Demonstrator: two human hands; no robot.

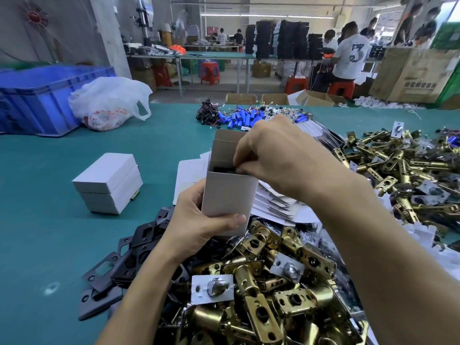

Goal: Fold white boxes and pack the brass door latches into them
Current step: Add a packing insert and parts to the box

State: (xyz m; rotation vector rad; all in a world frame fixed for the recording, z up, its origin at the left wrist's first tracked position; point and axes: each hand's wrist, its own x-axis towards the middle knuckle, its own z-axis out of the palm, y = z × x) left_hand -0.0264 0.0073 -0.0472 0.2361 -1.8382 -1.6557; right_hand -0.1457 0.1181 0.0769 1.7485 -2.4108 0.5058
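Plain white box point(227, 197) in left hand point(199, 225)

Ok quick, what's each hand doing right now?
Left hand: holding the white box upright, near its bottom.
Right hand: fingers curled at the box's open top; what it grips, if anything, cannot be told.

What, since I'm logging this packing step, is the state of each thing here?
White box: upright, top open, something dark inside.
Left hand: grips the box's lower part.
Right hand: fingers curled at the box's mouth.
Stacked boxes: closed.
Box blanks: flat, unfolded.
Brass latches: loose, heaped.
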